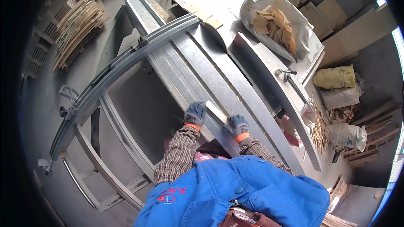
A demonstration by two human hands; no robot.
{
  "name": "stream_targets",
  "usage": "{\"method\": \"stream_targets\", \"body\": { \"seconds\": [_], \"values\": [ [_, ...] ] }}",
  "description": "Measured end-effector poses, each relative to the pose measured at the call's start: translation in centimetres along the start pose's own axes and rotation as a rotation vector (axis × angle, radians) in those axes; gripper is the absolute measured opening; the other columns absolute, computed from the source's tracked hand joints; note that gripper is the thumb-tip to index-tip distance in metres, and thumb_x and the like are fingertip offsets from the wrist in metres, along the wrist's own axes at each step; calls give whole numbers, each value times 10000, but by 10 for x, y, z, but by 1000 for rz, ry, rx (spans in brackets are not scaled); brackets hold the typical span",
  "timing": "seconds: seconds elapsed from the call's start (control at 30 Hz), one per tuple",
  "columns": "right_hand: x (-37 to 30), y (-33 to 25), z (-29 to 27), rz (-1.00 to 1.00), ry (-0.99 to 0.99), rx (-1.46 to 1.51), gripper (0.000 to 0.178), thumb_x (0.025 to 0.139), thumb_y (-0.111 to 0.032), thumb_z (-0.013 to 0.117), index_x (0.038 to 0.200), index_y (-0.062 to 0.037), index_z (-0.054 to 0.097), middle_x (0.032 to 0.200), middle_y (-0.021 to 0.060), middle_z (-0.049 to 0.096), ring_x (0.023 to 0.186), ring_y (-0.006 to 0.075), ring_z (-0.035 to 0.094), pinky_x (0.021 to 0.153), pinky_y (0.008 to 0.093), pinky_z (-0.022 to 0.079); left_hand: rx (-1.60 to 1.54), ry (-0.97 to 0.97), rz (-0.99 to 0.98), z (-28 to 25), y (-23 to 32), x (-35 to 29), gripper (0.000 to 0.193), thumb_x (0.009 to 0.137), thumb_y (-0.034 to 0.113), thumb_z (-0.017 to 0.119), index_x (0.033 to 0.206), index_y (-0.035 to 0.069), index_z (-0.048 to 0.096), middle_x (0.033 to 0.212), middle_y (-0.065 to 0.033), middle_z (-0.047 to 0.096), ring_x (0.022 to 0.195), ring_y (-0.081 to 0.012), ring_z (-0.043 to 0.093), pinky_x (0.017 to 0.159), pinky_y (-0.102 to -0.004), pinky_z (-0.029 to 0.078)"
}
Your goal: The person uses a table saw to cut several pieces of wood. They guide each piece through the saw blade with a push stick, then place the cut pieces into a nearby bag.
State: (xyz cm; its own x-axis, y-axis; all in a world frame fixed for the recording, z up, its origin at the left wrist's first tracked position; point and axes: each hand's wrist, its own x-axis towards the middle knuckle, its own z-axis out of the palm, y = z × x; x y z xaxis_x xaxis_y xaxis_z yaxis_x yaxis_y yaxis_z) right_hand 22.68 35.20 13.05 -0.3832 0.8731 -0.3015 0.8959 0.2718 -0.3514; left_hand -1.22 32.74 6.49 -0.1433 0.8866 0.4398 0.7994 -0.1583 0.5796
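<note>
A short pale wooden strip lies across the grooved metal bed of a table saw, close to its near end. My left hand, in a grey-blue glove with an orange cuff, is closed at the strip's left end. At the other end, my right hand wears a matching glove, its fingers curled against the wood. The undersides of both hands are hidden.
A long curved-looking metal fence crosses the far end of the bed. On the right runs a rip fence. Behind it sits a white sack of wood offcuts. Stacked wooden strips lie far left; filled bags stand right.
</note>
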Motion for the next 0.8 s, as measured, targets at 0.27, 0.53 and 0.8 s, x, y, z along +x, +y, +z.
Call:
{"method": "stream_targets", "body": {
  "seconds": [0.27,0.53,0.8],
  "values": [
    [48,-73,19,14,-12,-73,394,833,-396,733,1143,-163,664,1202,151,627,1127,372,580,920,496,478,-132,-147,23,-20,-113,57,136,924,164,591,1053,130,615,1123,-117,649,1009,-352,621,885,-457,526],
    [94,-152,-79,-179,358,467,252,869,-149,734,1117,-104,719,1055,147,693,954,320,682,826,394,546,-173,66,-188,-113,-205,55,205,879,116,653,1081,96,624,1190,-132,636,1103,-346,601,975,-438,493],
    [257,-54,-229,-234,718,541,239,901,-14,712,1136,-56,719,1063,49,715,976,126,654,865,276,530,219,272,-726,-251,-331,-54,327,836,136,735,1152,65,689,1404,-106,548,1286,-318,517,1083,-421,435]
  ]
}}
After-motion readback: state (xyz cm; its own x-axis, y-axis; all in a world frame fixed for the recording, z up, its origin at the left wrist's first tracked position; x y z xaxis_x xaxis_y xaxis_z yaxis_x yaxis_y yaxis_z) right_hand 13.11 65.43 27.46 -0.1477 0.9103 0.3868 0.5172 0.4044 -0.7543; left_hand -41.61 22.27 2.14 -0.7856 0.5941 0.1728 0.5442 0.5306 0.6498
